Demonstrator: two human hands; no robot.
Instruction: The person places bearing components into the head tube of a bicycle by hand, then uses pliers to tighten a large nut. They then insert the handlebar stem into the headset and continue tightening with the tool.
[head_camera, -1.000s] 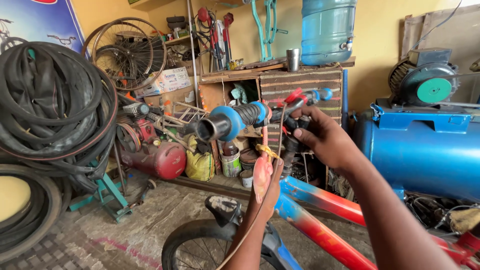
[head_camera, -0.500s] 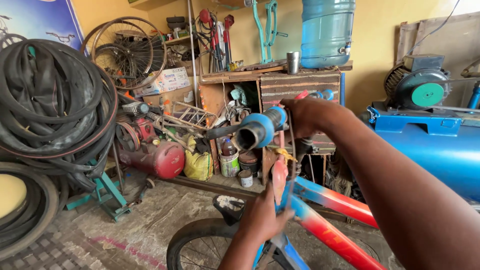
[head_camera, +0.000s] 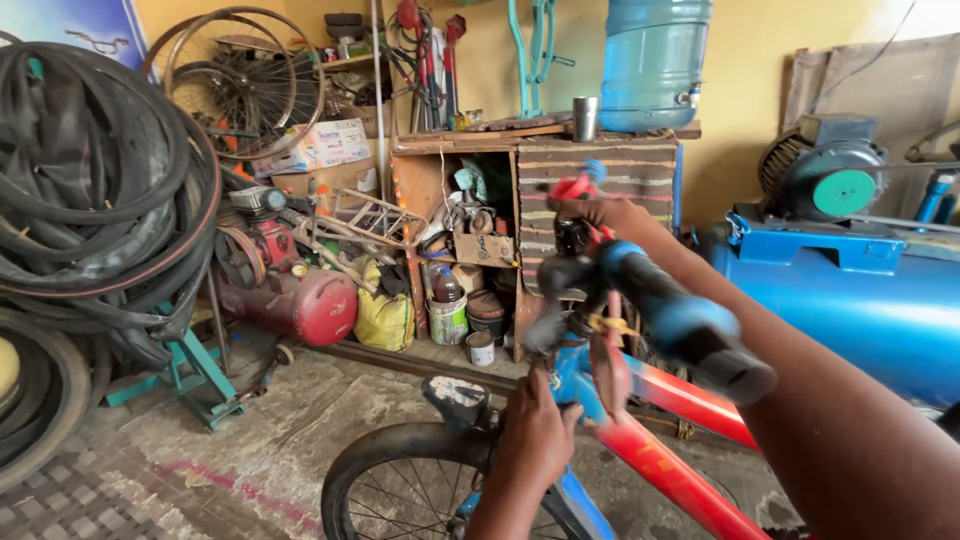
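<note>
Head view: handlebar (head_camera: 660, 310) angles toward camera — right hand (head_camera: 600, 215) and left hand (head_camera: 535, 435) seemingly clasp it.

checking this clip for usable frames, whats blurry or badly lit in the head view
Head view: the blue handlebar grip close to the lens is smeared by motion blur, as is the right hand on the far grip; the left hand near the bicycle frame is a bit soft. The background shelf and water jug stay sharp. Lighting is even daylight, no harsh glare; tyres at left look dark.
</note>
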